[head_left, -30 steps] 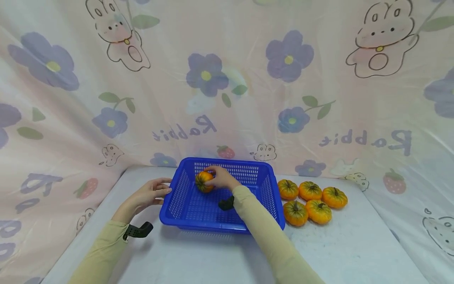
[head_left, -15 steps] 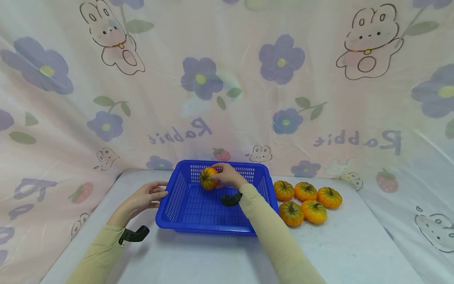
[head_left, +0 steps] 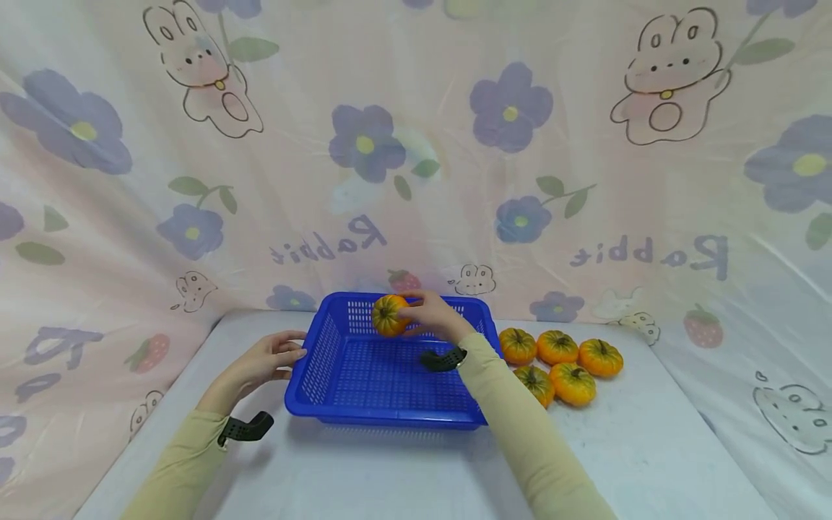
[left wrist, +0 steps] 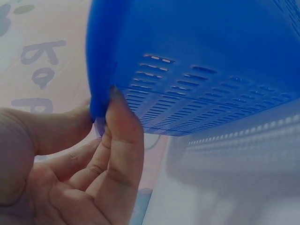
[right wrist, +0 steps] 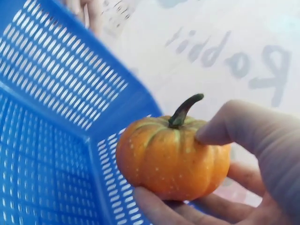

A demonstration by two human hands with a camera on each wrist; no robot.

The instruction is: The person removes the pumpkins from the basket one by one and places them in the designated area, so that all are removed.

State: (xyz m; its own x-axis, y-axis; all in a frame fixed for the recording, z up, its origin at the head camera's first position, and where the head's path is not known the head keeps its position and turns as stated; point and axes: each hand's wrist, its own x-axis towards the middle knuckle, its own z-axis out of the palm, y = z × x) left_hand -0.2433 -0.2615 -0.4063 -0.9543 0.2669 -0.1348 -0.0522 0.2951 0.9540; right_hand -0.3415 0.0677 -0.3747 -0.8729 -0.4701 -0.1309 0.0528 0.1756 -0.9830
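Note:
My right hand (head_left: 432,315) holds a small orange-and-green pumpkin (head_left: 390,315) high in the back part of a blue plastic basket (head_left: 386,415). In the right wrist view the thumb presses the top of the pumpkin (right wrist: 168,159) near its dark stem, with the fingers under and beside it. My left hand (head_left: 268,361) is at the basket's left side. In the left wrist view its thumb and a finger pinch the basket's rim (left wrist: 101,61). The basket floor shows no other pumpkin.
Several more pumpkins (head_left: 557,348) stand close together on the white table (head_left: 650,448), right of the basket; the right sleeve partly covers one of them. Behind the table hangs a cloth (head_left: 442,195) printed with rabbits and flowers.
My right hand has lifted the pumpkin up from the basket's left interior and moved it right, toward the back rim. The left hand stays at the basket's left rim.

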